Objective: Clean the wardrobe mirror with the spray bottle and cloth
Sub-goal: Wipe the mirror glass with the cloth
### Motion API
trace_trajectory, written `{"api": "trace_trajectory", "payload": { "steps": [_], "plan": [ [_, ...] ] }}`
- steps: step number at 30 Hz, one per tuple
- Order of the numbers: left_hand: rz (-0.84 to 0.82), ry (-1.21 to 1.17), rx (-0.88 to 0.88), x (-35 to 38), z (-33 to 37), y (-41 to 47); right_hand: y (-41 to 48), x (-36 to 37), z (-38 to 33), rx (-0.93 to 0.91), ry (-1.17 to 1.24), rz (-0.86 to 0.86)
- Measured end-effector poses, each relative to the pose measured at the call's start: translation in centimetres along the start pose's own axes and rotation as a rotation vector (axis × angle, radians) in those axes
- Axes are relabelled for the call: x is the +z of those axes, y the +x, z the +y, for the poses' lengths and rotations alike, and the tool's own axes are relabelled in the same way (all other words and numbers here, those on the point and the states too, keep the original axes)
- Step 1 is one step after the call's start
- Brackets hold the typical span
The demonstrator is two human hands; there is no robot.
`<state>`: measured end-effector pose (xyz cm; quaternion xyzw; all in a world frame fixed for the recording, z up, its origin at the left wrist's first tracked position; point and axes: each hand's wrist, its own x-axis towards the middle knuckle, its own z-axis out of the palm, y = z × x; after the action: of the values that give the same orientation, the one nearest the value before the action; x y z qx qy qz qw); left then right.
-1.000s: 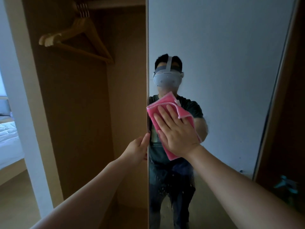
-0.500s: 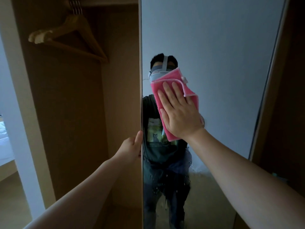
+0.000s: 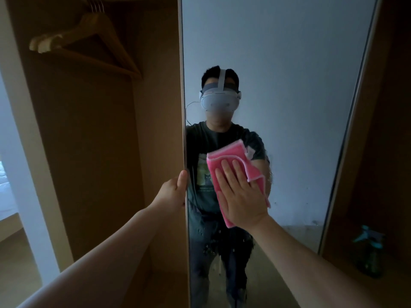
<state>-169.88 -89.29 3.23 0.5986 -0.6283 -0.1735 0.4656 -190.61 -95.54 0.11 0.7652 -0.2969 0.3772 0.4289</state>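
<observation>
Your right hand [image 3: 242,196] presses the pink cloth [image 3: 224,154] flat against the wardrobe mirror [image 3: 289,85], close to the glass's left edge. The fingers [image 3: 225,174] lie straight and close together. They rest on top of the cloth rather than curling round it, and the palm bears on its lower half.

The folded cloth reaches past your fingertips at the top, where its pale-trimmed edge shows. 1 flap runs down the right side of the hand, and a narrow strip shows below the heel of the palm on the left.

Your left hand [image 3: 172,193] grips the mirror's left edge a little lower than the cloth. The thumb lies on the front of the edge. The other fingers pass behind it, so how they lie cannot be told. The 2 hands are near each other but apart.

Water droplets [image 3: 213,241] cling to the glass just below the cloth, toward the lower left of the mirror. Your reflection, in a white headset and dark T-shirt, fills the pane behind the cloth.

The spray bottle [image 3: 370,252], green with a teal trigger head, stands upright in the dark compartment beyond the mirror's right edge, well apart from both hands. Wooden hangers [image 3: 89,41] hang in the open compartment to the left of the mirror.
</observation>
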Motion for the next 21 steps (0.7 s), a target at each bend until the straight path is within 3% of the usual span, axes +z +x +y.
{"api": "trace_trajectory", "payload": {
  "steps": [7, 16, 21],
  "plan": [
    [0.088, 0.100, -0.021, 0.6, -0.1, 0.1, -5.0, 0.9, -0.9, -0.084, -0.008, -0.036],
    [0.102, 0.089, 0.011, 0.8, 0.0, -0.1, -3.5, -1.2, 2.1, -0.228, -0.029, -0.068],
    [0.108, 0.091, 0.023, 0.8, 0.1, -0.2, -1.2, -2.6, 4.8, -0.199, -0.070, -0.025]
  ]
}}
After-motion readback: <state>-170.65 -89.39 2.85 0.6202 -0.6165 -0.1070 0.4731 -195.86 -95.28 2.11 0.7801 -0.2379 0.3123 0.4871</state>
